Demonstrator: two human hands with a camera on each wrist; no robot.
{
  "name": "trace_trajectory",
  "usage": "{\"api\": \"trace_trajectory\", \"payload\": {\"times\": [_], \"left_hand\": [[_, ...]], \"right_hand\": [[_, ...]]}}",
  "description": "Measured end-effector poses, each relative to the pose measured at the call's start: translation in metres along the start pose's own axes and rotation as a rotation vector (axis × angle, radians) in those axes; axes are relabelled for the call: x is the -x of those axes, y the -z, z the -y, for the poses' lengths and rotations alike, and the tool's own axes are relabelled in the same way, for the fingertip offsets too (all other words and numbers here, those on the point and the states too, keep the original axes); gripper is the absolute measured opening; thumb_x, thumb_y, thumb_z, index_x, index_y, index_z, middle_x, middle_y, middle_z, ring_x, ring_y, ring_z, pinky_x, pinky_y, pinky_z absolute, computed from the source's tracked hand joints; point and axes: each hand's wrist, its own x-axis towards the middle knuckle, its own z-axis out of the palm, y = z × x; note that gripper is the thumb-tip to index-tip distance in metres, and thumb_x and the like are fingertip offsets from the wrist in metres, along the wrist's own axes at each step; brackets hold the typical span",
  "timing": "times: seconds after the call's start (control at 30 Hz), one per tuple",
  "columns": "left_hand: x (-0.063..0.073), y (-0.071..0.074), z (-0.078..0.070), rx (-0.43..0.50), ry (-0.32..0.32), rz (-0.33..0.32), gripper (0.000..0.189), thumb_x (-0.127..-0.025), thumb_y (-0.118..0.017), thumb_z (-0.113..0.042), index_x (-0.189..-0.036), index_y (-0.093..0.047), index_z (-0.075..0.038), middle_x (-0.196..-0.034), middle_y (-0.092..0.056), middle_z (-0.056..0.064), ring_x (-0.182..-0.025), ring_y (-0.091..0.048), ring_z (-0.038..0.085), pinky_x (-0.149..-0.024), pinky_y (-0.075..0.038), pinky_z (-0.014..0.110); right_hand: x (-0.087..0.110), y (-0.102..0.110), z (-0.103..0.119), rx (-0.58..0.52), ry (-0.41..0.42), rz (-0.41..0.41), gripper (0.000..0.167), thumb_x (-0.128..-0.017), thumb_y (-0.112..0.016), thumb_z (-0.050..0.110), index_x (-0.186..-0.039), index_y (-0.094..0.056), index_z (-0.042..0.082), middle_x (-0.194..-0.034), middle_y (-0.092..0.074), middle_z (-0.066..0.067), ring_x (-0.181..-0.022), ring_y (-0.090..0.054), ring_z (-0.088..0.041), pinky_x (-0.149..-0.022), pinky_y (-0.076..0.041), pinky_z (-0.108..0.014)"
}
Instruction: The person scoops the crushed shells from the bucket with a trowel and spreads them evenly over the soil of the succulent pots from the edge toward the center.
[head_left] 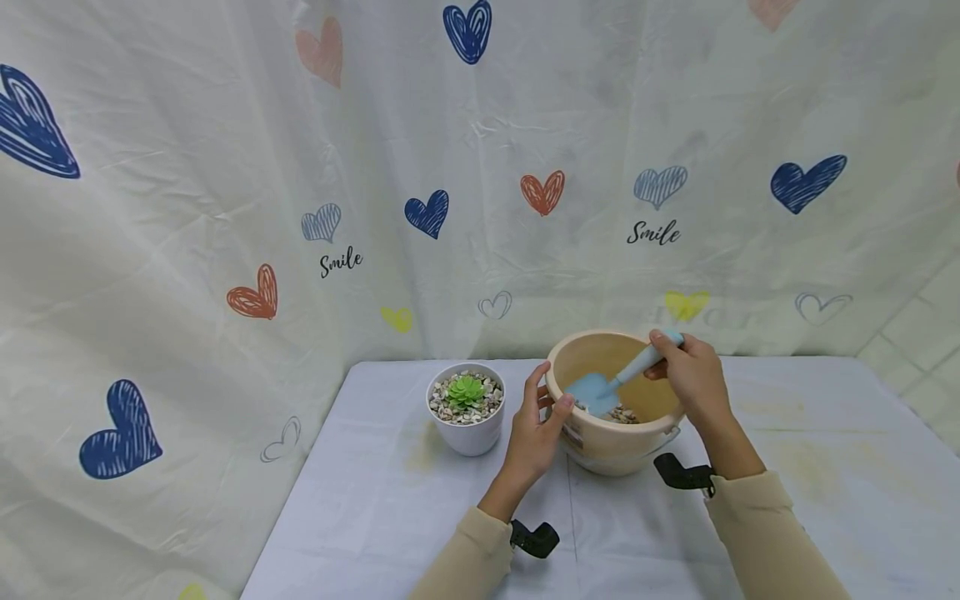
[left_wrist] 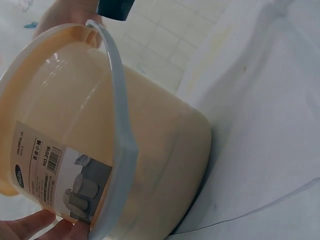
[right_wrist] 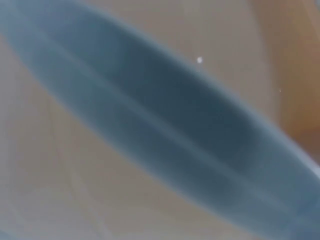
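Note:
A cream bucket (head_left: 611,450) with a pale blue-grey bail handle (left_wrist: 119,115) stands on the table; small pebbles (head_left: 622,414) lie inside. My left hand (head_left: 534,433) holds its left side near the rim, fingers against the outer wall by a printed label (left_wrist: 60,172). In my right hand (head_left: 693,375) is the handle of a light blue trowel (head_left: 596,392), pinched between thumb and fingers. Its blade slants down into the bucket toward the left. A blurred blue-grey bar (right_wrist: 165,130) crosses the right wrist view, too close to identify.
Left of the bucket stands a white pot (head_left: 468,435) with a green succulent (head_left: 465,392) among pebbles. A white cloth covers the table (head_left: 360,500). Behind hangs a white curtain (head_left: 420,108) printed with hearts.

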Motion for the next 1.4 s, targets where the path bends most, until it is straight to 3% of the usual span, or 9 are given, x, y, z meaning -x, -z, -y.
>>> {"api": "trace_trajectory", "payload": {"times": [0.23, 0.47, 0.8, 1.1, 1.4], "left_hand": [[0.0007, -0.0002, -0.0002, -0.002, 0.000, 0.000, 0.062, -0.103, -0.050, -0.056, -0.158, -0.025, -0.047, -0.147, -0.054, 0.002, -0.131, -0.057, 0.022, -0.102, -0.053, 0.046], [0.0002, -0.0005, 0.0015, -0.006, -0.009, -0.004, 0.061, -0.103, -0.050, -0.055, -0.157, -0.024, -0.048, -0.146, -0.056, 0.001, -0.131, -0.058, 0.022, -0.101, -0.053, 0.045], [0.0004, -0.0012, 0.0022, -0.021, -0.011, -0.010, 0.061, -0.103, -0.049, -0.055, -0.158, -0.024, -0.047, -0.145, -0.057, 0.003, -0.130, -0.058, 0.024, -0.100, -0.053, 0.046], [0.0011, -0.0011, -0.0005, -0.014, -0.025, -0.009, 0.061, -0.104, -0.049, -0.054, -0.159, -0.024, -0.045, -0.144, -0.057, 0.005, -0.130, -0.058, 0.027, -0.099, -0.054, 0.048], [0.0018, -0.0003, -0.0016, -0.021, -0.034, -0.006, 0.061, -0.104, -0.048, -0.054, -0.159, -0.024, -0.043, -0.144, -0.057, 0.008, -0.130, -0.058, 0.028, -0.099, -0.054, 0.049]], "right_hand": [[0.0007, -0.0002, 0.0001, -0.090, -0.019, -0.048, 0.053, -0.105, -0.046, 0.053, -0.108, -0.061, 0.003, -0.062, -0.065, 0.012, -0.062, -0.068, -0.006, -0.085, -0.046, -0.027], [0.0011, 0.0001, 0.0011, -0.135, -0.047, -0.077, 0.048, -0.106, -0.044, 0.052, -0.108, -0.060, 0.007, -0.061, -0.065, 0.013, -0.065, -0.070, -0.007, -0.085, -0.044, -0.023], [0.0010, -0.0014, -0.0021, -0.211, -0.054, -0.117, 0.045, -0.107, -0.043, 0.051, -0.106, -0.059, 0.009, -0.060, -0.065, 0.013, -0.061, -0.068, -0.003, -0.094, -0.043, -0.033], [0.0005, -0.0016, -0.0052, -0.260, -0.033, -0.141, 0.042, -0.107, -0.045, 0.048, -0.103, -0.057, 0.008, -0.061, -0.065, 0.011, -0.058, -0.067, -0.004, -0.074, -0.051, -0.017], [0.0024, -0.0036, -0.0026, -0.353, -0.035, -0.191, 0.039, -0.107, -0.048, 0.044, -0.103, -0.056, 0.007, -0.059, -0.064, 0.009, -0.053, -0.065, -0.006, -0.064, -0.055, -0.019]]}}
